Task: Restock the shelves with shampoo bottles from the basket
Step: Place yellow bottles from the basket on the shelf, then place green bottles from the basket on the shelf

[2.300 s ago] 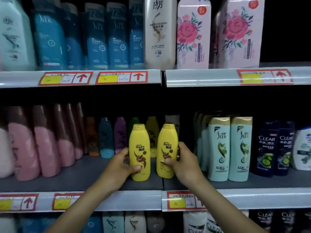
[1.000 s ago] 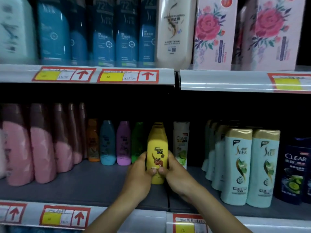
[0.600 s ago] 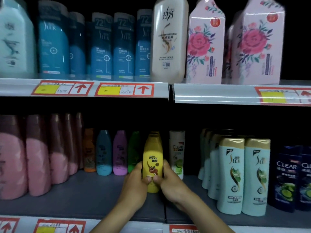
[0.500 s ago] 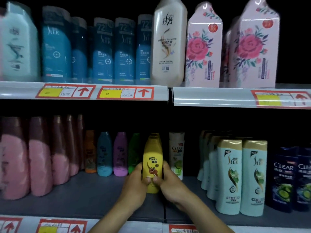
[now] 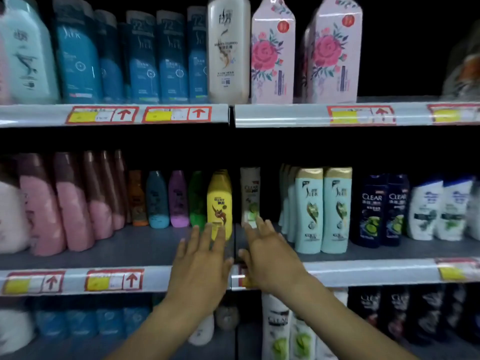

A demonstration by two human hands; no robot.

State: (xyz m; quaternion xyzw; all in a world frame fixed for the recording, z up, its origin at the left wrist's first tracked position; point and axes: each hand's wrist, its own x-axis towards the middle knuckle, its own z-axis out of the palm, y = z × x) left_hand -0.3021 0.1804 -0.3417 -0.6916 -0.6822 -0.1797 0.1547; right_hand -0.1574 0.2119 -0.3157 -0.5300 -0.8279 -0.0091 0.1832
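The middle shelf (image 5: 104,246) carries a yellow Rejoice shampoo bottle (image 5: 219,201) standing upright near its centre seam, a green bottle (image 5: 196,201) just to its left and a white Clear bottle (image 5: 250,193) just to its right. Both forearms reach up toward the yellow bottle. The left hand (image 5: 201,266) hovers in front of its base, fingers straight and spread, holding nothing. The right hand (image 5: 270,258) sits just right of the bottle, fingers likewise extended and empty.
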